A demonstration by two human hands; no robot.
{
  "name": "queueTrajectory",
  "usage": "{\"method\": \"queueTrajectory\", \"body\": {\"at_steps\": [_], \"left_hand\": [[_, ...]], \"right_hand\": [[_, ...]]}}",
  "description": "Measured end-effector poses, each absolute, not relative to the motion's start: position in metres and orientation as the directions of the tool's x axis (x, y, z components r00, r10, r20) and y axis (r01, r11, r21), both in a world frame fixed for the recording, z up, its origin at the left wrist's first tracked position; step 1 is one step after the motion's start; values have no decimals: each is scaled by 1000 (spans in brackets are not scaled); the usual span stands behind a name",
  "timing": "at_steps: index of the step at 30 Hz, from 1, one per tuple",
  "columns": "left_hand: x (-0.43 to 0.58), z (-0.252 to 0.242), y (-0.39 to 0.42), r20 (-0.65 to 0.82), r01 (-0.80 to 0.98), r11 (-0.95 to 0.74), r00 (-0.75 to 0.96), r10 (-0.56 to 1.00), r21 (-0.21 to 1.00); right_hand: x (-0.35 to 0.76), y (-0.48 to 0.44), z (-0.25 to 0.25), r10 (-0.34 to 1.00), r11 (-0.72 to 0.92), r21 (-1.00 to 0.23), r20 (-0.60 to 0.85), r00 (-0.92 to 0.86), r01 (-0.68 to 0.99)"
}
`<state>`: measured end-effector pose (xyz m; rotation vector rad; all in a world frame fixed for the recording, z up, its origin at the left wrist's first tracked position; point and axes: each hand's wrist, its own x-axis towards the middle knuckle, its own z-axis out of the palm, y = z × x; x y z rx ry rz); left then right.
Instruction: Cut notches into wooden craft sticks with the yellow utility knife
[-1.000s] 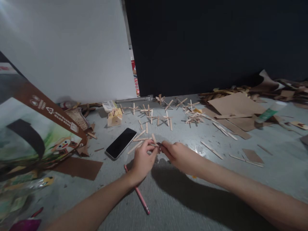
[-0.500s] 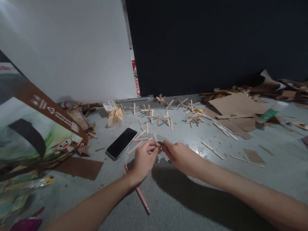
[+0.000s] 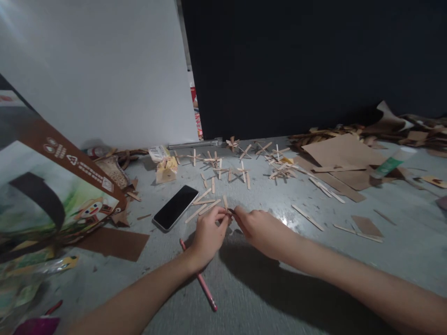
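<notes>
Near the middle of the table, my left hand [image 3: 208, 232] pinches a small wooden stick [image 3: 225, 202] that points up and away. My right hand [image 3: 256, 227] is closed around a small dark tool [image 3: 231, 211], whose tip meets the stick by the left fingertips; most of the tool is hidden in the fingers. Just beyond the left hand lie several loose wooden sticks [image 3: 201, 202]. A pink pencil [image 3: 206, 291] passes under my left forearm.
A black phone [image 3: 176, 208] lies left of the loose sticks. Crossed-stick pieces [image 3: 242, 172] stand farther back. Cardboard sheets [image 3: 344, 156] and a glue tube [image 3: 394, 163] are at right, a printed bag [image 3: 63, 186] at left.
My right hand has shifted very slightly, and the dark tool's tip now shows across the stick. Both hands keep their grip.
</notes>
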<state>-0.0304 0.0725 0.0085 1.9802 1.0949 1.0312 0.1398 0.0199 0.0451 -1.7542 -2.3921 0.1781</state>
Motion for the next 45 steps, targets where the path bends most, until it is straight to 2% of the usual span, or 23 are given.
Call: {"method": "queueTrajectory", "body": {"at_steps": [9,19,22,24,27,30,39,45], "left_hand": [[-28,7,71,347,387,-470,347,871,793],[-26,11,68,319,392,-439,334,887,809],[-26,11,69,317,371,-429,325,891,824],[-26,11,70,318,360,-426,321,892,830],[-27,10,72,322,375,-427,311,894,823],[-28,10,72,320,391,-423,303,898,817],[-26,11,71,314,371,-412,297,902,832],[-27,12,70,304,361,-406,306,902,839]], "right_hand": [[138,17,42,955,297,-206,69,-289,932],[135,18,47,957,247,-310,-73,-282,918],[134,19,53,958,217,-390,-91,-272,895],[134,20,58,960,154,-492,-129,-247,857],[135,21,59,953,16,-676,-212,-215,737],[135,21,52,944,-79,-791,-254,-209,606],[127,19,41,938,-171,-908,-269,-220,383],[123,17,44,935,-209,-924,-285,-211,321]]}}
